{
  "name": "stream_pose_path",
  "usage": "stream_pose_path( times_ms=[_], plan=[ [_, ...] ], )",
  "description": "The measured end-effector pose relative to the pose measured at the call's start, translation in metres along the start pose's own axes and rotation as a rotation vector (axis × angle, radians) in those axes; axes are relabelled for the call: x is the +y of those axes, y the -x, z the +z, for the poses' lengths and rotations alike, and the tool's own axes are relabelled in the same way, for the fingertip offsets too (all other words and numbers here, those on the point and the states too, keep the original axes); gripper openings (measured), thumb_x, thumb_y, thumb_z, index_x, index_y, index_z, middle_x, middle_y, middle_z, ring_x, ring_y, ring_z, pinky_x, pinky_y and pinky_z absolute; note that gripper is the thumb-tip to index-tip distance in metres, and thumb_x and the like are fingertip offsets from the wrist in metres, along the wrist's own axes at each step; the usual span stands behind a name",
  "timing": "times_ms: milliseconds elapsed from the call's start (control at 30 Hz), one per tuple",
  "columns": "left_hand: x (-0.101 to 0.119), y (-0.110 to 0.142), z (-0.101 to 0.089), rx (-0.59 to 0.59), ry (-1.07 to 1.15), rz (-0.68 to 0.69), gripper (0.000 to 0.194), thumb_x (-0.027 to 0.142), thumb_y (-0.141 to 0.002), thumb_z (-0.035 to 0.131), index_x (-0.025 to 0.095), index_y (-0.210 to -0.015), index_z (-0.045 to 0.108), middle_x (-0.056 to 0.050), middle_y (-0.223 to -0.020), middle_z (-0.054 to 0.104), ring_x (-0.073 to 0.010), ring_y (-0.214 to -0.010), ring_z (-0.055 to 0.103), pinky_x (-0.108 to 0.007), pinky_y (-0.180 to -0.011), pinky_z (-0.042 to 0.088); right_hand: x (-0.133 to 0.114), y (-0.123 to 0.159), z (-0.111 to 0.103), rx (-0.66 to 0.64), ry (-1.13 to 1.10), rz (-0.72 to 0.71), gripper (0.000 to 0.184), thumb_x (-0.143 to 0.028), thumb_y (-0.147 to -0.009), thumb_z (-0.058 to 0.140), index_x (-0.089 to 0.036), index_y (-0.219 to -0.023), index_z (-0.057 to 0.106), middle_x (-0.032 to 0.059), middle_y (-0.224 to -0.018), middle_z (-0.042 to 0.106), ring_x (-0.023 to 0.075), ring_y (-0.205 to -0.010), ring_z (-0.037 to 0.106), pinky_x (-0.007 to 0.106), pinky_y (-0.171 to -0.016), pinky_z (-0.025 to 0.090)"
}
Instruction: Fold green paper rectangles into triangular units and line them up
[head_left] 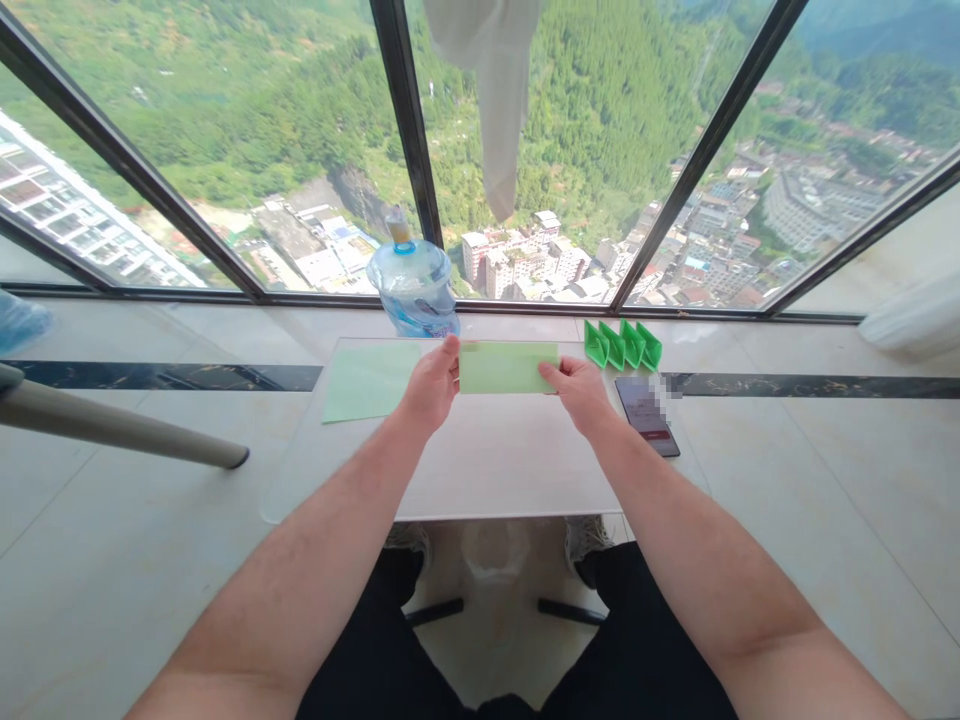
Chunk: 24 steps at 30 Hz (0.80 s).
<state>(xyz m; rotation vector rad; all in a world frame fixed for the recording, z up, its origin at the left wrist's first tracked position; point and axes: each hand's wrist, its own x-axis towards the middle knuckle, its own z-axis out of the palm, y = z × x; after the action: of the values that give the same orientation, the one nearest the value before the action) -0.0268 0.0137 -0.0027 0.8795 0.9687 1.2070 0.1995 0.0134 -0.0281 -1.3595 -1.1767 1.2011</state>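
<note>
A folded sheet of light green paper (501,367) is held up between my two hands above the far part of the low white table. My left hand (435,380) grips its left edge, fingers closed, some of them hidden behind the wrist and thumb. At the right edge, my right hand (577,385) pinches the paper with the thumb in front. Pale green paper (364,385) lies flat on the table to the left, just beyond my left hand. Several bright green folded paper pieces (621,345) stand in a row past the table's right far corner.
The white table (510,460) stands before my knees. A large clear water bottle (412,280) is behind it, near the window. A phone (646,415) lies at the table's right edge. From the left, a grey pole (120,418) reaches in over the tiled floor.
</note>
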Motion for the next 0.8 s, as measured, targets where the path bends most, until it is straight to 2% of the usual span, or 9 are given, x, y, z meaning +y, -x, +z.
stream_pose_path(
  times_ms=[67, 133, 233, 333, 567, 733, 800],
  plan=[
    [0.001, 0.001, 0.002, -0.007, -0.018, 0.001, 0.060, 0.066, -0.062, 0.081, 0.017, -0.094, 0.070, -0.009, -0.090, 0.074, -0.0265, -0.093, 0.069, -0.035, -0.078, 0.052, 0.002, -0.001, 0.001, 0.023, 0.020, -0.007, 0.044, -0.062, -0.067, 0.077, -0.020, -0.071, 0.064, 0.0008, -0.063, 0.061, 0.0177, -0.067, 0.056, 0.030, -0.059, 0.047],
    [0.002, 0.002, 0.004, 0.016, -0.061, -0.011, 0.057, 0.051, -0.054, 0.091, 0.017, -0.095, 0.071, -0.007, -0.089, 0.075, -0.0241, -0.088, 0.069, -0.033, -0.076, 0.052, 0.002, -0.002, 0.001, 0.049, 0.034, -0.014, 0.045, -0.063, -0.067, 0.076, -0.021, -0.068, 0.062, 0.0001, -0.060, 0.058, 0.0175, -0.065, 0.055, 0.030, -0.057, 0.046],
    [-0.002, 0.001, 0.004, 0.112, -0.111, -0.021, 0.050, 0.036, -0.048, 0.094, 0.016, -0.087, 0.071, -0.005, -0.086, 0.075, -0.0210, -0.082, 0.068, -0.031, -0.074, 0.051, 0.001, 0.000, 0.003, 0.064, 0.063, -0.019, 0.048, -0.066, -0.066, 0.075, -0.022, -0.063, 0.057, -0.0009, -0.057, 0.054, 0.0168, -0.063, 0.053, 0.030, -0.055, 0.045],
    [-0.006, 0.000, 0.002, 0.185, -0.136, -0.009, 0.040, 0.037, -0.050, 0.091, 0.015, -0.076, 0.070, -0.005, -0.080, 0.073, -0.0195, -0.077, 0.066, -0.032, -0.074, 0.051, 0.000, 0.003, 0.005, 0.051, 0.080, -0.022, 0.049, -0.068, -0.066, 0.074, -0.022, -0.063, 0.057, -0.0011, -0.057, 0.053, 0.0162, -0.061, 0.052, 0.029, -0.054, 0.044],
    [-0.009, 0.001, 0.001, 0.112, -0.149, -0.070, 0.049, 0.043, -0.052, 0.091, 0.014, -0.088, 0.075, -0.008, -0.088, 0.075, -0.0229, -0.080, 0.068, -0.036, -0.073, 0.055, 0.003, 0.001, 0.008, 0.071, 0.072, -0.023, 0.047, -0.065, -0.067, 0.074, -0.021, -0.064, 0.057, -0.0019, -0.057, 0.052, 0.0152, -0.061, 0.050, 0.029, -0.056, 0.044],
    [-0.013, -0.001, 0.000, 0.125, -0.175, -0.055, 0.045, 0.042, -0.051, 0.091, 0.013, -0.083, 0.076, -0.009, -0.087, 0.075, -0.0232, -0.080, 0.068, -0.036, -0.076, 0.055, -0.003, 0.005, 0.010, 0.086, 0.040, -0.016, 0.048, -0.061, -0.068, 0.076, -0.021, -0.059, 0.051, -0.0048, -0.055, 0.044, 0.0110, -0.056, 0.041, 0.027, -0.053, 0.042],
    [-0.014, -0.003, -0.002, 0.142, -0.194, -0.049, 0.042, 0.041, -0.052, 0.090, 0.014, -0.080, 0.076, -0.008, -0.085, 0.075, -0.0227, -0.079, 0.068, -0.036, -0.076, 0.054, -0.005, 0.007, 0.010, 0.062, 0.005, -0.011, 0.047, -0.060, -0.067, 0.077, -0.020, -0.061, 0.053, -0.0047, -0.056, 0.047, 0.0109, -0.056, 0.043, 0.026, -0.054, 0.044]
  ],
)
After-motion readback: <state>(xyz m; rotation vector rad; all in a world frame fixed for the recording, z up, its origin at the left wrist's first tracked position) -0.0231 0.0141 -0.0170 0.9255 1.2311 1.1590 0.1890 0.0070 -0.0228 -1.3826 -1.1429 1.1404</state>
